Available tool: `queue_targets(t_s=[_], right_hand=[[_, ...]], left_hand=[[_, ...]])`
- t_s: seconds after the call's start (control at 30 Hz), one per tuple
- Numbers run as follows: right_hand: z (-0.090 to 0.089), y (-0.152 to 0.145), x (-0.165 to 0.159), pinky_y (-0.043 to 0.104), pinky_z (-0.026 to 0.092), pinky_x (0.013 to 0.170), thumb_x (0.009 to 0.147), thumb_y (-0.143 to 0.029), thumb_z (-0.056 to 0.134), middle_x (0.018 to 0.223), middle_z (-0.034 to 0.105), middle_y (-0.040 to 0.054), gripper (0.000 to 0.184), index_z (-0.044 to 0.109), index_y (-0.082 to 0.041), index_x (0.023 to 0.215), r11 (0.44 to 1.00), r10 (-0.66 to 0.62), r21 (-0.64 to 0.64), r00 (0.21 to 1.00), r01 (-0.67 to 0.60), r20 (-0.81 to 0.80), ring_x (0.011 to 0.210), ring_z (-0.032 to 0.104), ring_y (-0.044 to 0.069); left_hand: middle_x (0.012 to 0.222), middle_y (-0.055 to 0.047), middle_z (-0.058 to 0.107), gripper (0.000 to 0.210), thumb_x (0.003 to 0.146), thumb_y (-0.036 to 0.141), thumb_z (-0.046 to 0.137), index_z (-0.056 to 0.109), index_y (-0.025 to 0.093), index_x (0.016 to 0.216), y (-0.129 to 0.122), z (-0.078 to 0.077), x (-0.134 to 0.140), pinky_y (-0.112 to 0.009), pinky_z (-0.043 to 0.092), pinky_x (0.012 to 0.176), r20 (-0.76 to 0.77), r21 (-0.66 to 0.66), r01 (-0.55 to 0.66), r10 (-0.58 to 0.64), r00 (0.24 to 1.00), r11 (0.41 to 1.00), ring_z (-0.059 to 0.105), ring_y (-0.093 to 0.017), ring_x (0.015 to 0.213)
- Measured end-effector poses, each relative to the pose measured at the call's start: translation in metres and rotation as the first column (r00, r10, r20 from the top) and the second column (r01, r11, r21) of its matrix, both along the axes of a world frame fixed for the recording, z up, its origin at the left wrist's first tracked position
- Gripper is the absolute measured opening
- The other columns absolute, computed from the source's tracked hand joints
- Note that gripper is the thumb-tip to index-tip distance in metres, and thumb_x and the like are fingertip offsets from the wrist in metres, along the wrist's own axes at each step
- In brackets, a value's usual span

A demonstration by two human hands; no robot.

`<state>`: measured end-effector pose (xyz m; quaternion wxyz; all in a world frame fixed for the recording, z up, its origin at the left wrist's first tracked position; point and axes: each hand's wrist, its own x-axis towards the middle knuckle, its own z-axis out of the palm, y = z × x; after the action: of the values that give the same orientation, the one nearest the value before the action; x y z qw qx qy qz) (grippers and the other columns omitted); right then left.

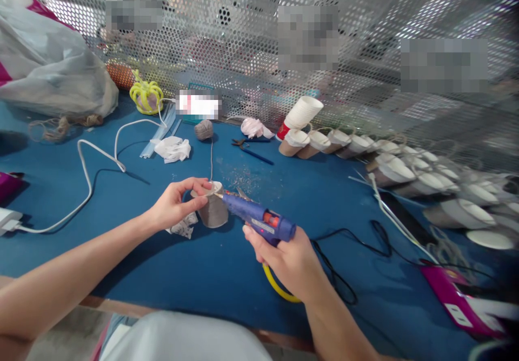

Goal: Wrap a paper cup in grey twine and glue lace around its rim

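A cup [214, 213] with a grey-brown outside and a pale rim stands on the blue table in front of me. My left hand [181, 203] is closed at its rim, thumb outside and fingers over the top, with a thin strand along the edge. Grey cord [211, 158] runs to the cup from a ball of cord [204, 129] behind it. In my right hand [290, 263] is a blue glue gun [259, 218], its small red light lit. The nozzle meets or nearly meets the rim beside my left fingers; exact contact is unclear.
Crumpled paper [184, 226] lies left of the cup. Pliers [255, 149], white tissue [173, 149] and clear glue sticks [160, 134] lie farther back. Many similar cups [387, 169] line the right. A white cable [87, 172] and black cable [344, 234] cross the table; perforated metal [243, 42] stands behind.
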<state>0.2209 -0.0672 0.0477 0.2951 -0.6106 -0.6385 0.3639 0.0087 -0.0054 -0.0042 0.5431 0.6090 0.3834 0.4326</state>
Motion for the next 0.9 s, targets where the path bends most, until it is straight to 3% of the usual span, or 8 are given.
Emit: queue_targets(t_s=[0.23,0.9], right_hand=[[-0.0088,0.0055,0.0083,0.024,0.046,0.045,0.078,-0.047,0.054,0.038,0.049,-0.0021,0.037,0.052,-0.019,0.054,1.0,-0.017,-0.025,1.0,0.018,0.02,0.038,0.052,0.013],[-0.0091,0.0044,0.0064,0.023,0.044,0.042,0.077,-0.047,0.054,0.038,0.048,-0.0021,0.038,0.051,-0.019,0.052,0.998,-0.055,0.028,0.998,0.055,-0.003,0.036,0.05,0.012]], left_hand=[[0.11,-0.016,0.062,0.032,0.073,0.043,0.065,0.055,0.014,0.067,0.004,0.0006,-0.0044,-0.042,0.034,0.1,0.042,0.005,0.068,-0.068,0.997,0.998,0.05,-0.03,0.117],[0.111,-0.016,0.063,0.029,0.072,0.042,0.066,0.056,0.014,0.067,0.0038,0.0021,-0.0057,-0.043,0.032,0.102,0.053,-0.012,0.082,-0.082,0.995,0.997,0.046,-0.03,0.122]])
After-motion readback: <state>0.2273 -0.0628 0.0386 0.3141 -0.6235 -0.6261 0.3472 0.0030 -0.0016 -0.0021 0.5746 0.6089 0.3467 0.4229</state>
